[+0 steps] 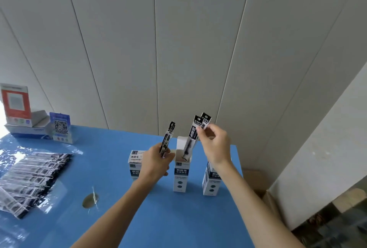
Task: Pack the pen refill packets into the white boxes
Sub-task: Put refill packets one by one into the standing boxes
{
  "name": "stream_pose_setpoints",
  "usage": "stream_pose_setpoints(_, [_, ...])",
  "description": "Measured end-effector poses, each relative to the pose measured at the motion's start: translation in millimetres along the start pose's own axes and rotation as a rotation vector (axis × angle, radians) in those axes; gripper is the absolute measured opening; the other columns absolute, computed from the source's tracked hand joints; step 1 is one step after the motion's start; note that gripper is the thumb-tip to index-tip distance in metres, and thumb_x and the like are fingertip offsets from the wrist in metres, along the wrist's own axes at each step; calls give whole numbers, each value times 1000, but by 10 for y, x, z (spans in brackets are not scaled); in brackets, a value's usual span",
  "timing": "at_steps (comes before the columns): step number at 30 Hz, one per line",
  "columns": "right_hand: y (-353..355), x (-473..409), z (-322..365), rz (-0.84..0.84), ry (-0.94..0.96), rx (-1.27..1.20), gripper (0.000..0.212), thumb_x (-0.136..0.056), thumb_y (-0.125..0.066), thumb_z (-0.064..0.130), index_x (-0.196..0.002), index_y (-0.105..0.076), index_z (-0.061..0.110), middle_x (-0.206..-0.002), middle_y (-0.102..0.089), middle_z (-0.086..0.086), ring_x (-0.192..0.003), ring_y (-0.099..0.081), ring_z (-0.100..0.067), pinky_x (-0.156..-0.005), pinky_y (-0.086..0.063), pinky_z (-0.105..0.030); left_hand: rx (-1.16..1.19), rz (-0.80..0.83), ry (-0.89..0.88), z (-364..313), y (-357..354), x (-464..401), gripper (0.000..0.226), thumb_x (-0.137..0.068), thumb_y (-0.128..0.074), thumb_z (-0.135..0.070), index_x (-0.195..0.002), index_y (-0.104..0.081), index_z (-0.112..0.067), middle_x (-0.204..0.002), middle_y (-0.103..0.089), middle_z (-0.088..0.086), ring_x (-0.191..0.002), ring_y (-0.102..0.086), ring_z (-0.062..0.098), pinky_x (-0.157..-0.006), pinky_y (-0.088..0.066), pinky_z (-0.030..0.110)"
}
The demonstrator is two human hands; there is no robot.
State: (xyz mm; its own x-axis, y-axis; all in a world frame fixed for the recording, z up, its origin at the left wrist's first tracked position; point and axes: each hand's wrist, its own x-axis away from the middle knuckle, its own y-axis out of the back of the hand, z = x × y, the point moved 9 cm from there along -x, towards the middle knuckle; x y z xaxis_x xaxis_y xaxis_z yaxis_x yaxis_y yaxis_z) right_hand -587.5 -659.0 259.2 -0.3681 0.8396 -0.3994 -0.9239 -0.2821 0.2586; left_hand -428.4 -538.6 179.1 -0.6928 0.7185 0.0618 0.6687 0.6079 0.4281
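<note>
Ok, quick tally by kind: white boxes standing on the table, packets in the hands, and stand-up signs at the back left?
White boxes: 3 (behind left hand, open middle, right)
Packets in hands: 3 (left hand 1; right hand 2)
Signs: 2 (red, blue QR)
Total: 8

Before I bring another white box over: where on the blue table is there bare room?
Bare blue tabletop lies in front of the three upright white boxes, between the forearms, and behind them toward the grey panelled wall. The left side is crowded with clear-wrapped refill packets.
</note>
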Motion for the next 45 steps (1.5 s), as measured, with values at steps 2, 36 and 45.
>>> stream_pose_setpoints(2, [-109, 13, -131, 76, -38, 37, 36, -90, -64, 22, -59, -49, 11, -53, -46, 10, -51, -38, -4, -53, -32, -18, -5, -5, 0, 11, -23, -13, 9, -87, -64, -14, -84, -57, -10, -79, -64, 9, -58, -63, 20, -48, -57, 33])
stream_pose_setpoints(36, [-404, 198, 62, 257, -343, -377, 15, -86, -70, 18, -71, -66, 18, -55, -59, 16, -59, -53, 0, -58, -40, -14, 5, 383, -233, -398, -52, 163, 34, -75, -81, -33, -89, -62, -9, -70, -63, 4, -63, -62, 19, -62, -56, 39])
stream_pose_setpoints(45, [108, -140, 165, -77, -156, -367, 7, -85, -71, 16, -82, -73, 22, -78, -73, 9, -77, -66, -5, -74, -53, -18, -752, 175, -447, -385, 15, -59, 72, -80, -66, -57, -139, -39, -27, -137, -47, -7, -126, -42, 16, -102, -33, 31])
